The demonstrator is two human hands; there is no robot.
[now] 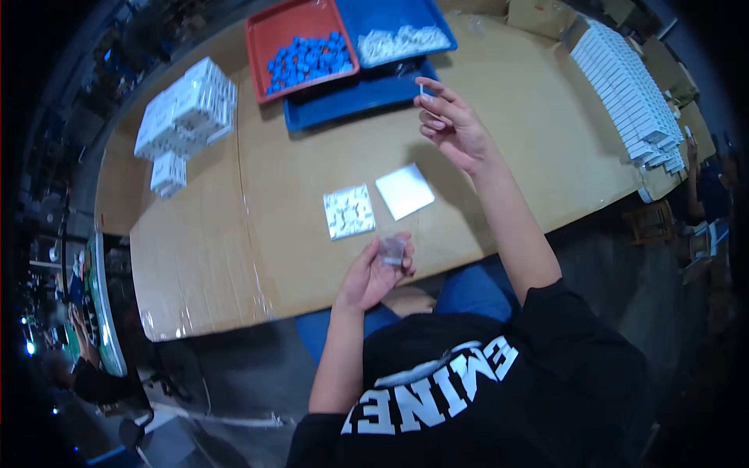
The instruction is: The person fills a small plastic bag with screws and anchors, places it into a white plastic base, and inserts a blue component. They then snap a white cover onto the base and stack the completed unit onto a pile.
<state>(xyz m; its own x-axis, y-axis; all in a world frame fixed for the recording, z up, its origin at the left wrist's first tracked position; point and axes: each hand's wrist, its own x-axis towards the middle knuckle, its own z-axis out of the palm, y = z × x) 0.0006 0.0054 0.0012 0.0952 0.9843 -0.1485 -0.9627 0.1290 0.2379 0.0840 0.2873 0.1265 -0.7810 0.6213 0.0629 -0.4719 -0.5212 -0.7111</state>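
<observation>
My left hand (373, 274) is near the table's front edge, palm up, with its fingers closed around a small clear plastic piece (392, 250), possibly a little box or bag. My right hand (456, 129) is raised over the table, below the blue trays. Its thumb and index finger pinch a small thin white piece (422, 89), too small to name. Between the hands lie a white square with a dark speckled pattern (349, 211) and a plain white square (405, 192), side by side on the cardboard-covered table (296, 273).
A red tray (259, 58) holds many small blue pieces. Beside it, a blue tray (382, 17) holds small white pieces, above another blue tray (328, 115). White printed boxes (187, 105) are stacked at left; a long row of them (624, 93) stands at right. Other people work at both sides.
</observation>
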